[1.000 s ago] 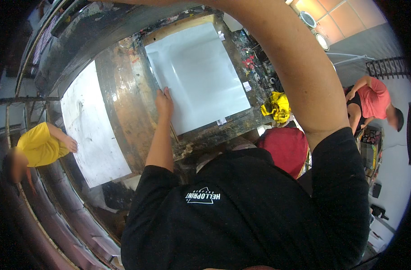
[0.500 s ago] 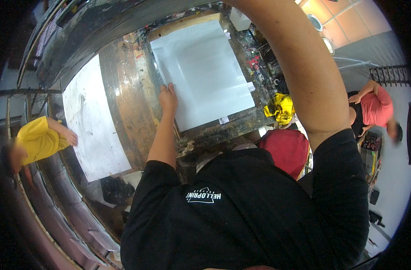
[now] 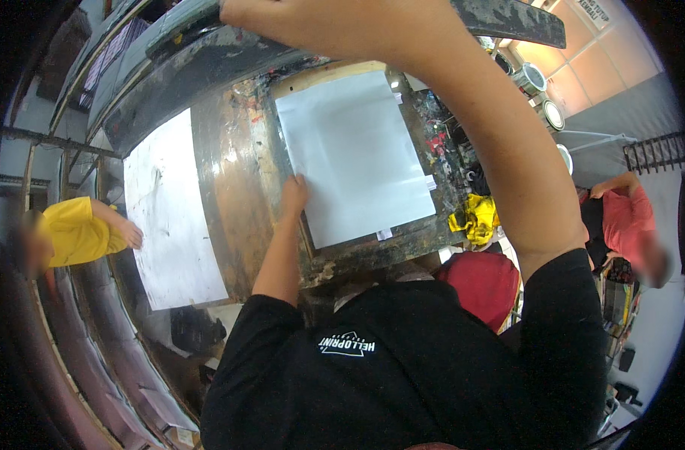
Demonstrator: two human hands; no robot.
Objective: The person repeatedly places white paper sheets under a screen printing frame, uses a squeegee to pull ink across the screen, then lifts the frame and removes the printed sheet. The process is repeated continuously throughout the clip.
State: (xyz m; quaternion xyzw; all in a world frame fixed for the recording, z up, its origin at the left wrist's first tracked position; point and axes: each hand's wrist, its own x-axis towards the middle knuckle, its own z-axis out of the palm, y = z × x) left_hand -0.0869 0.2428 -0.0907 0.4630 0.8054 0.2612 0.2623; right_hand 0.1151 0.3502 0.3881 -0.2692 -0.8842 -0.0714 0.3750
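Observation:
A large plain white sheet (image 3: pixel 357 157) lies on a wooden board on the paint-stained worktable (image 3: pixel 241 187). At the sheet's left edge is my left hand (image 3: pixel 295 195), its fingers bent and drawn together on that edge. My right arm reaches up and across to the left. At the top of the picture my right hand (image 3: pixel 261 16) is closed at the edge of a long dark frame (image 3: pixel 200 64), its fingertips partly cut off by the picture's rim. The frame stands raised over the far side of the table. Small white tabs (image 3: pixel 431 183) stick out along the sheet's edges.
Another white sheet (image 3: pixel 174 225), smudged, covers the table's left part, with a person in yellow (image 3: pixel 87 229) beside it. A yellow cloth (image 3: pixel 477 219) lies at the right, near a red seat (image 3: pixel 481 289). Paint cans (image 3: pixel 530 79) stand far right; a person in red (image 3: pixel 629 221) is beyond.
My right hand has come into view at the top, over the dark frame. My left hand's fingers, stretched out before, are now drawn in. The view has shifted, so the table appears lower.

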